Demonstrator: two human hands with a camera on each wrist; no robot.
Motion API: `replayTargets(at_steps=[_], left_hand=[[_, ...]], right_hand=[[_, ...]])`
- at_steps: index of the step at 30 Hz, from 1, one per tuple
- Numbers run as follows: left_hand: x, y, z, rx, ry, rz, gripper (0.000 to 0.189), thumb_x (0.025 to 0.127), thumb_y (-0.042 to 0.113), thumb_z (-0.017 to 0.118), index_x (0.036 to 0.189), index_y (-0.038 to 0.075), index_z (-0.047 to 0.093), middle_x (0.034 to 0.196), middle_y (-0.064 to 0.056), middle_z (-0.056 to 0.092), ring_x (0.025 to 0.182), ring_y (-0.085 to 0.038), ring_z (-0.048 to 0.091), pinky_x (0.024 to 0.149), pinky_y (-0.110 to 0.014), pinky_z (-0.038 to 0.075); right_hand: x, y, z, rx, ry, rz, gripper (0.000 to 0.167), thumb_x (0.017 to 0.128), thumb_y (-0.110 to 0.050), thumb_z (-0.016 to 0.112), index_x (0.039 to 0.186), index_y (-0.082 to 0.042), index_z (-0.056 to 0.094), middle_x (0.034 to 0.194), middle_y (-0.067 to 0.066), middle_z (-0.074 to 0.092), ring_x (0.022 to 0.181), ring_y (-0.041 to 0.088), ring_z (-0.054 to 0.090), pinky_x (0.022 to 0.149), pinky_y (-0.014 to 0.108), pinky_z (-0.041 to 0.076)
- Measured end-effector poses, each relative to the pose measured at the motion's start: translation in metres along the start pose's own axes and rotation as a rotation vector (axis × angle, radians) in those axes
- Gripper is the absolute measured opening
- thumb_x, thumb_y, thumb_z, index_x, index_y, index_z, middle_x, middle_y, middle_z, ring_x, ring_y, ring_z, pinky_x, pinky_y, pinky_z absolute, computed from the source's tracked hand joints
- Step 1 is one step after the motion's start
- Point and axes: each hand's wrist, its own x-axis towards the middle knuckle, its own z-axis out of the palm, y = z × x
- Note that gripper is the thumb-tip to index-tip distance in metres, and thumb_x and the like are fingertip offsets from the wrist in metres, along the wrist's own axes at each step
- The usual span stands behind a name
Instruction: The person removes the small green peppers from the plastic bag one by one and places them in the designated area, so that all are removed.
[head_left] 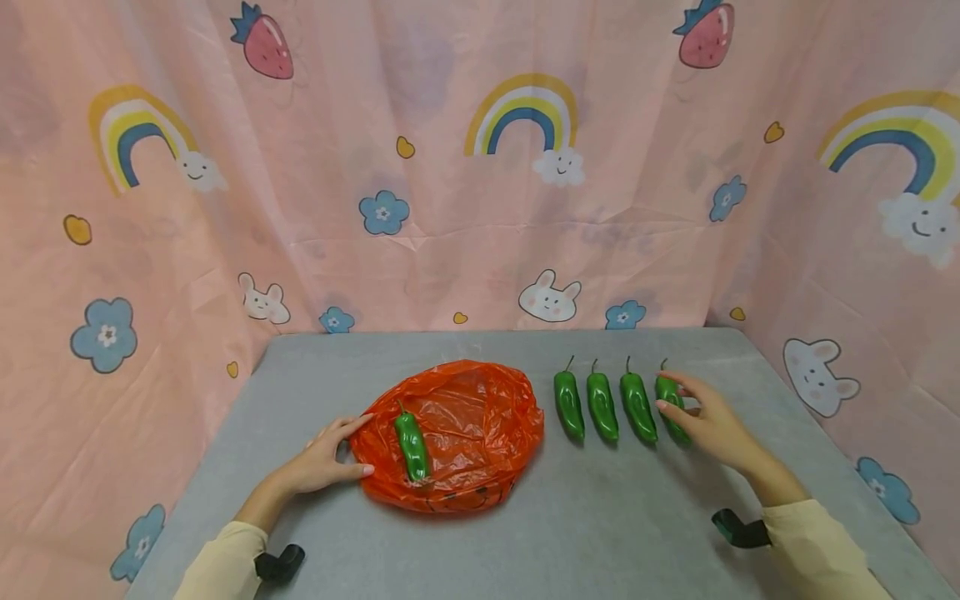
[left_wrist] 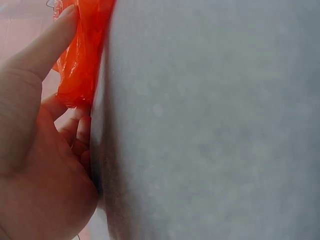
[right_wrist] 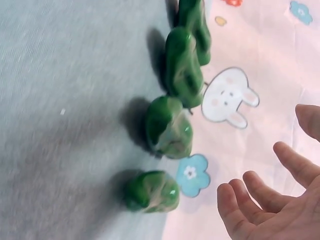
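Note:
An orange-red plastic bag (head_left: 480, 417) lies spread on the table with its mouth facing up. One green pepper (head_left: 412, 446) rests inside, near its left side. My left hand (head_left: 326, 458) touches the bag's left edge, thumb and fingers spread apart along it. In the left wrist view, the thumb (left_wrist: 57, 37) lies against the red plastic, with other fingers partly hidden behind. Several green peppers (head_left: 602, 407) stand in a row to the bag's right, stems pointing away. Over the rightmost pepper (head_left: 667, 392) hovers my right hand (head_left: 708, 421), its fingers spread and, in the right wrist view, apart from the peppers.
The grey table (head_left: 600, 533) runs back to a pink curtain (head_left: 450, 275) printed with rainbows, rabbits and flowers, which also hangs at both sides. Black straps or mounts (head_left: 738, 529) stick out at both wrists, by the cream sleeves (head_left: 817, 542).

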Motion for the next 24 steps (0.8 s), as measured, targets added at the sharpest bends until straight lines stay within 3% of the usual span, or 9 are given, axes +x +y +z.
replayTargets(at_steps=[8, 16, 24], left_hand=[[0.0, 0.0, 0.0, 0.0, -0.022, -0.016, 0.088, 0.086, 0.045, 0.078, 0.158, 0.019, 0.036, 0.155, -0.016, 0.037, 0.143, -0.046, 0.031, 0.11, -0.078, 0.018], [0.0, 0.0, 0.0, -0.004, 0.008, 0.01, 0.087, 0.086, 0.044, 0.078, 0.157, 0.017, 0.038, 0.151, -0.017, 0.041, 0.141, -0.045, 0.035, 0.109, -0.077, 0.019], [0.0, 0.001, 0.0, 0.007, -0.003, -0.003, 0.088, 0.086, 0.046, 0.077, 0.158, 0.017, 0.037, 0.152, -0.018, 0.04, 0.142, -0.045, 0.033, 0.11, -0.076, 0.02]], right_hand=[[-0.001, -0.019, 0.012, -0.005, -0.025, -0.049, 0.049, 0.101, -0.015, 0.062, 0.144, 0.005, 0.049, 0.145, 0.034, 0.047, 0.122, 0.054, 0.051, 0.088, 0.063, 0.052], [-0.002, -0.033, 0.03, 0.01, -0.08, -0.046, 0.051, 0.101, -0.018, 0.062, 0.146, 0.001, 0.048, 0.145, 0.03, 0.049, 0.12, 0.046, 0.052, 0.089, 0.058, 0.051], [-0.004, -0.04, 0.049, 0.008, -0.114, -0.089, 0.05, 0.099, -0.016, 0.065, 0.145, 0.0, 0.05, 0.143, 0.026, 0.053, 0.12, 0.045, 0.054, 0.089, 0.057, 0.051]])
